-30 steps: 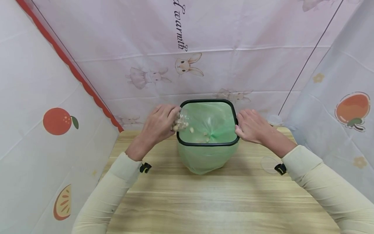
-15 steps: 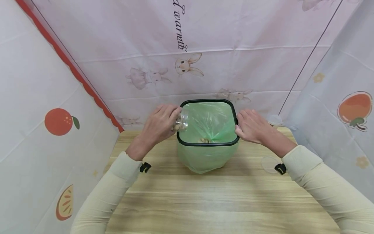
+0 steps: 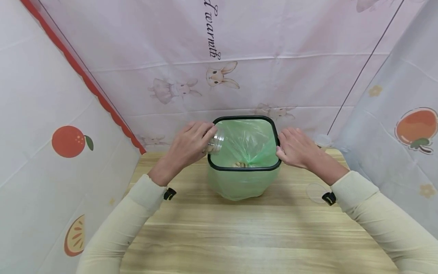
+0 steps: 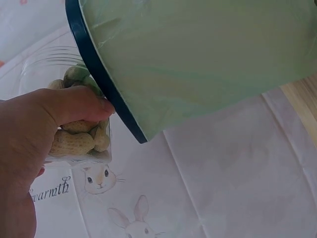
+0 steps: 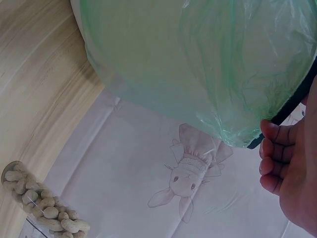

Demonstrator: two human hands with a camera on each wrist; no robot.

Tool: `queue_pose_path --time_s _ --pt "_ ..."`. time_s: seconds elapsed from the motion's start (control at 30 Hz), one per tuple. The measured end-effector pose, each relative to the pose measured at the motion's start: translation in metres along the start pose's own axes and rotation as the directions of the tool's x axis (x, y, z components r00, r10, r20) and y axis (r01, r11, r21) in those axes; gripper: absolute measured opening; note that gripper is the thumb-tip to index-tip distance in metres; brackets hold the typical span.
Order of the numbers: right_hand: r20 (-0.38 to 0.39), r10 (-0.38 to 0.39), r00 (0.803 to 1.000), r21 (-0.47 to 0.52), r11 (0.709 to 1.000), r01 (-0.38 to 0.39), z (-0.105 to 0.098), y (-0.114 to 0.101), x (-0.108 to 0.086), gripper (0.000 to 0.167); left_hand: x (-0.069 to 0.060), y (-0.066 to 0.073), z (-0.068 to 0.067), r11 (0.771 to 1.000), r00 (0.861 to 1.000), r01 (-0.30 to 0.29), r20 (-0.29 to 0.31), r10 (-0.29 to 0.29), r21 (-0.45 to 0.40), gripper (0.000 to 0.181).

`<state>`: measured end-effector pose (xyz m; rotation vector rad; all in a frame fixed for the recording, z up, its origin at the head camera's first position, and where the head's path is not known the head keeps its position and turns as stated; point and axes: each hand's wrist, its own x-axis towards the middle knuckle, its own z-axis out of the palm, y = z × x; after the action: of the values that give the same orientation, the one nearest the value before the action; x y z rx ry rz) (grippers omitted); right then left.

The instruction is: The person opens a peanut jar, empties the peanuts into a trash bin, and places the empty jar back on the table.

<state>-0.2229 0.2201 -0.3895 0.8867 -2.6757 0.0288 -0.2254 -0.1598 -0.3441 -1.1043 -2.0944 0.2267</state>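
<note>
My left hand (image 3: 193, 146) grips a clear jar (image 3: 216, 141), tipped sideways with its mouth over the left rim of a green plastic bag (image 3: 236, 186). Unshelled peanuts (image 4: 74, 141) show through the jar's wall in the left wrist view. A black squared ring (image 3: 244, 169) frames the bag's mouth. Inside the bag, a few peanuts (image 3: 239, 164) lie low behind the front rim. At the ring's right side, my right hand (image 3: 295, 147) holds on with curled fingers (image 5: 277, 148); its thumb is mostly hidden in the right wrist view.
A second clear container with peanuts (image 5: 44, 206) stands near the table's back right corner. A clear round disc (image 3: 315, 193) lies on the wooden table (image 3: 253, 236) by the right wrist. Printed cloth walls (image 3: 178, 125) enclose the back and both sides.
Peanuts that were dropping from the jar's mouth now lie in the bag, and none are falling. The left hand and jar have shifted slightly right; the right hand keeps its hold.
</note>
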Motion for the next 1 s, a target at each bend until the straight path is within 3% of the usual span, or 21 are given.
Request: queue_pose_path --time_s 0.77,1.0 --pt "-0.036 -0.009 0.999 -0.017 1.0 0.008 0.0022 -0.0009 -0.0013 0.031 0.005 -0.0002 0.0013 0.997 0.997 -0.059 -0.037 0.061 0.041 0.035" --pt "-0.073 -0.024 0.997 -0.039 0.999 0.021 0.0025 -0.0012 -0.0015 0.031 0.005 0.0002 0.0007 0.997 0.998 -0.062 -0.011 0.062 0.04 0.032"
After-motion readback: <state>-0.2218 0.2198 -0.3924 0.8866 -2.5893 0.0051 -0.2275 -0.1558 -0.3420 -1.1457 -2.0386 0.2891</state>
